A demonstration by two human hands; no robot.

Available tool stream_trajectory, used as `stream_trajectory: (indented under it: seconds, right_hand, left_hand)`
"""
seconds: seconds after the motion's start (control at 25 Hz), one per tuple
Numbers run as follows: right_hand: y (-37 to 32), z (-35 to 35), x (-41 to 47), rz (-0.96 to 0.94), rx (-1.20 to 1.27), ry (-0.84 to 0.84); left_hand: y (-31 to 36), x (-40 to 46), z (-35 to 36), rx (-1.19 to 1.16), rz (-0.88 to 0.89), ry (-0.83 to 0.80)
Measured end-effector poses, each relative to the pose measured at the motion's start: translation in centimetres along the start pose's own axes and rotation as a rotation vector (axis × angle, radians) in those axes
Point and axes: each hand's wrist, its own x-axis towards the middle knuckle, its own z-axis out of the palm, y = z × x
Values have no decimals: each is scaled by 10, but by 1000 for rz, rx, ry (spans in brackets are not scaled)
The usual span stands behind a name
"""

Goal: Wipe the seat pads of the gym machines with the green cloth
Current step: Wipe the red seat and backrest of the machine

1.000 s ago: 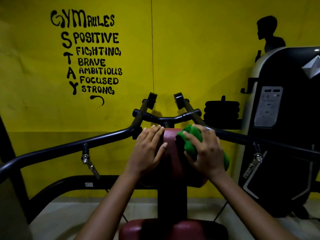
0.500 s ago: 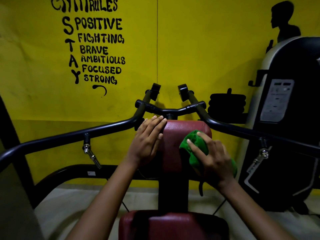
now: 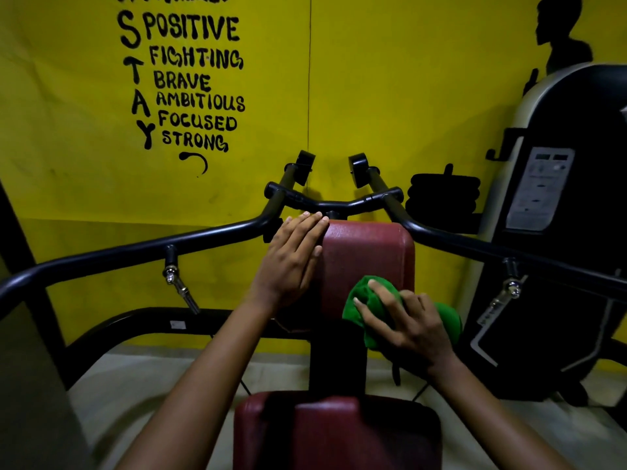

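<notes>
The green cloth (image 3: 361, 305) is bunched up under the right hand (image 3: 412, 325), pressed on the lower right part of the red back pad (image 3: 368, 256). The cloth lies longways from about ten o'clock to four o'clock, with one lumpy end poking out past the fingertips and the other end sticking out beyond the knuckles, off the pad's right edge.

The right hand's fingers (image 3: 380, 290) are spread and bent over the cloth, grasping it against the pad. They point up and to the left, toward eleven o'clock. The wrist and bare arm run back down toward five o'clock.

The left hand (image 3: 293, 259) lies flat on the pad's left edge. Its fingers (image 3: 310, 220) are straight and close together, holding nothing, and their tips reach the pad's top corner, pointing toward one o'clock. That arm runs down toward seven o'clock.

The back pad stands tall, with its long side going up and down. Below it, at six o'clock, is the red seat pad (image 3: 325, 432). Black bars (image 3: 203, 240) curve out from behind the back pad to both sides. Behind is a yellow wall (image 3: 373, 79) with black painted words (image 3: 193, 83). At three o'clock stands a dark machine (image 3: 563, 232).
</notes>
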Motion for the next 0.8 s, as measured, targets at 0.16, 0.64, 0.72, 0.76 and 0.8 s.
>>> stream_trajectory:
  seconds: [0.16,0.64,0.72,0.76,0.8]
  right_hand:
    - [32,0,45,83,-39,-27]
    - [29,2,65,91,-28,-58]
    - [21,6,79,374,-27,-66]
    - [11,6,75,385,-29,-63]
    - [-1,6,65,304,-28,-54]
  left_hand:
    - [1,0,1,5,-2,24]
    - [-13,7,-20,-107,56,-117]
    - [-13,8,-21,-173,11,-115]
    - [-13,10,-22,-212,-5,-111]
    - [-15,12,-24,-243,-11,-115]
